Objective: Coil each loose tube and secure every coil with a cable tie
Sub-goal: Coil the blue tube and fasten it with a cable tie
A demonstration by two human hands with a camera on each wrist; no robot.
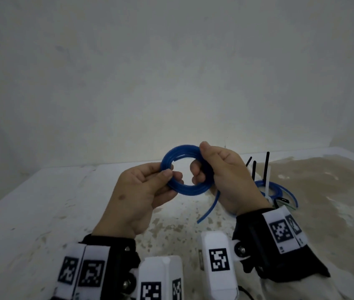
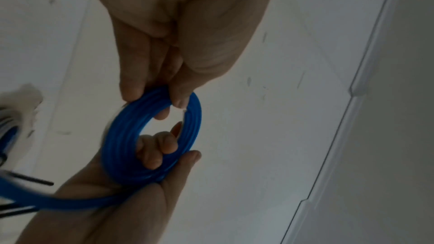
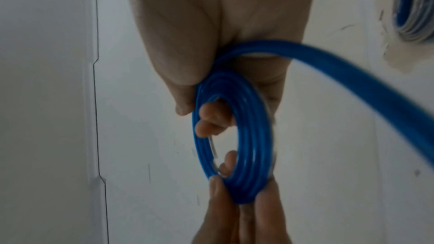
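A blue tube coil [image 1: 190, 189] of several turns hangs in the air above the table, held between both hands. My left hand [image 1: 170, 176] pinches its left side with thumb and fingers. My right hand [image 1: 201, 159] grips the right side, thumb on top and fingers curled through the ring. A loose tail [image 1: 209, 207] of the tube drops below the right palm. The left wrist view shows the coil [image 2: 122, 136] under my left fingertips [image 2: 133, 90]. In the right wrist view the coil [image 3: 256, 136] stands edge-on and the tail [image 3: 352, 73] sweeps off to the right.
Behind my right hand a second blue coil [image 1: 279, 188] lies on the stained white table [image 1: 63, 202], with a white cable tie [image 1: 267, 182] and black cable ties [image 1: 267, 165] sticking up from it. A plain wall rises just past the table's far edge.
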